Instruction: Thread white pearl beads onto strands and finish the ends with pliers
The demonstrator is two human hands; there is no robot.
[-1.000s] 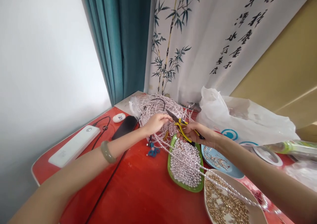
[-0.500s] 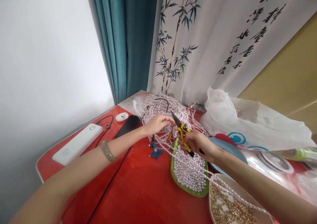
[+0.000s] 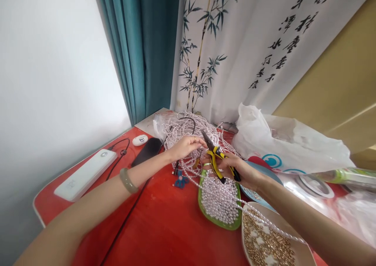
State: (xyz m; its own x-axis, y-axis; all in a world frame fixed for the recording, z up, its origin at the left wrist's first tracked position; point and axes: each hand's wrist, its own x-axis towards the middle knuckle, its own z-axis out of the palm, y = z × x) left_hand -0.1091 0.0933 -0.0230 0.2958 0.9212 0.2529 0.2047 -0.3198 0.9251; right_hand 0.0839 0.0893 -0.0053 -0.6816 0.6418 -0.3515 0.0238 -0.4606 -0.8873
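Note:
My right hand [image 3: 239, 168] grips long-nose pliers [image 3: 217, 153] with yellow and black handles. The handles are spread apart, and the dark jaws point up and away, close to my left fingertips. My left hand [image 3: 188, 146] has thumb and fingers pinched together beside the jaws; whatever sits in the pinch is too small to make out. Behind both hands lies a heap of pale pink bead strands [image 3: 205, 123]. Below the pliers is a green tray [image 3: 219, 223] of loose pearl-like beads [image 3: 220, 203], with a bead strand [image 3: 270, 222] running across to the right.
A cream dish [image 3: 302, 250] of gold beads stands front right, by a blue plate [image 3: 264, 170]. A white plastic bag [image 3: 282, 136] fills the back right. On the left lie a white power bank [image 3: 85, 176], a black phone [image 3: 147, 151], a cable [image 3: 126, 219] and a white oval case [image 3: 140, 140].
The view has turned slightly, so things sit farther left in the picture. The pliers' handles look spread wider than before. My left hand keeps its pinch near the jaws.

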